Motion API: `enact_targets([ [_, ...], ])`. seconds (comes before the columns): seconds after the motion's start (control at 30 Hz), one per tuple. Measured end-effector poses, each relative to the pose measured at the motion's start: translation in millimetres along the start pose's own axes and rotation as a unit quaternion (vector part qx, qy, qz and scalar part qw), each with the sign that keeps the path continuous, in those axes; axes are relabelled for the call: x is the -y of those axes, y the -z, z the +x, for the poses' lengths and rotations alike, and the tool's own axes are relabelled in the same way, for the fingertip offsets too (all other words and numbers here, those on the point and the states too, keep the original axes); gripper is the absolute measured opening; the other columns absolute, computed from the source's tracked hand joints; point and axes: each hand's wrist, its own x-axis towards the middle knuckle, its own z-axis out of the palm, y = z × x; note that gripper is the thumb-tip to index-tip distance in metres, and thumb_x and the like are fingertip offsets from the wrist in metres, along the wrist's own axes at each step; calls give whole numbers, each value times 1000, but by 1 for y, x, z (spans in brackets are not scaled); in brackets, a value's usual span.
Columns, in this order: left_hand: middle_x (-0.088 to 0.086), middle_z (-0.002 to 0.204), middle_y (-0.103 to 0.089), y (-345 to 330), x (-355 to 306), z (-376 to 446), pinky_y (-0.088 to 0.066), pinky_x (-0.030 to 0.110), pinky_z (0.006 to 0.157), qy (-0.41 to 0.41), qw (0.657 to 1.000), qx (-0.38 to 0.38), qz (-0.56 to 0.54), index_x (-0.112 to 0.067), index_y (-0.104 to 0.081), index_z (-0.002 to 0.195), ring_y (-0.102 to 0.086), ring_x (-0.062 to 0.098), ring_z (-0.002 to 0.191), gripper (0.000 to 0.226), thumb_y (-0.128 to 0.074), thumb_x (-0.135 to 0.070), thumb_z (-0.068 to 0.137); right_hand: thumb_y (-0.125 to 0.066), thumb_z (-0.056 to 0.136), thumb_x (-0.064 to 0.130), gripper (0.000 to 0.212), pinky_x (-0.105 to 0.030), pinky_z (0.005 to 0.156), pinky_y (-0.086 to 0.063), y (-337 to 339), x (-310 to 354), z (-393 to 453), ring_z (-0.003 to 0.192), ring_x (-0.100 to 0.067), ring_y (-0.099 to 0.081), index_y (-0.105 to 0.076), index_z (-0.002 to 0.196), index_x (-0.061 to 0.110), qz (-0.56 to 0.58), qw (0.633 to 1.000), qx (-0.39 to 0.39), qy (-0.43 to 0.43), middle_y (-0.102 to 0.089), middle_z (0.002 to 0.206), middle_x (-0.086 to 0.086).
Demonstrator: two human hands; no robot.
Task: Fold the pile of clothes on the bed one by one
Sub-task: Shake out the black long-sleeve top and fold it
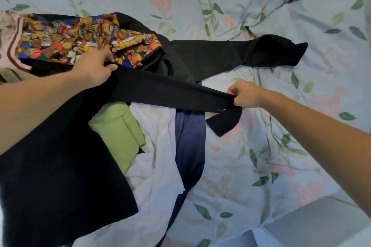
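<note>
Head view, left hand (96, 70) and right hand (244, 94) fingers gripping black garment (160, 90) over bed (261, 166)

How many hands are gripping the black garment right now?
2. The left hand grips the black garment near the teddy-bear print fabric; the right hand pinches its sleeve end above the floral sheet.
</note>
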Motion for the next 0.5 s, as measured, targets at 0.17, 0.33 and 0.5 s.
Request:
enact_targets([
  [0.17, 10, 108, -66, -9, -8, -7, -46, 47, 88, -12, 1000, -8, 12, -16, -59, 102, -59, 37, 103, 7, -64, -21, 99, -42, 75, -10, 25, -33, 63, -46, -4, -34, 1, 69, -25, -54, -57, 66, 8, 7, 999, -23, -47, -54, 65, -8],
  [0.33, 1, 95, -52, -30, -63, -29, -44, 45, 80, -273, 959, -51, 52, -18, -57, 103, -51, 28, 94, 20, -72, -23, 90, -39, 80, -14, 31, -29, 60, -42, -11, -57, 2, 73, -23, -53, -58, 68, 7, 77, 994, -46, -59, -54, 68, -7],
  [0.5, -1, 112, -57, -78, -142, -28, -46, 42, 88, -354, 934, 15, 45, -21, -58, 120, -52, 22, 102, 32, -63, -41, 96, -44, 90, -11, 37, -29, 67, -47, -12, -76, 6, 85, -20, -61, -68, 82, 16, 130, 989, -24, -62, -67, 89, -5],
])
